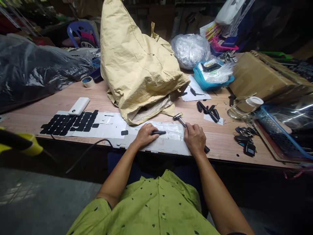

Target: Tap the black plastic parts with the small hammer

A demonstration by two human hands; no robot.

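My left hand point(146, 135) is closed on a short black rod-like piece point(160, 132), which points right over a pad wrapped in clear plastic point(171, 129). A small hammer point(181, 120) with a metal head is in my right hand point(195, 138); its head points up and left, and its black handle end shows below the fist. Both hands rest at the front edge of the wooden table point(220, 148), on white sheeting. One black rounded flat piece point(124, 133) lies left of my left hand.
A large yellowish sack point(141, 65) stands behind my hands. To the left are rows of black pieces point(69, 123) and a white power bank point(79, 106). On the right are black parts point(209, 111), a jar point(241, 107), keys point(246, 140) and a blue basket point(283, 132).
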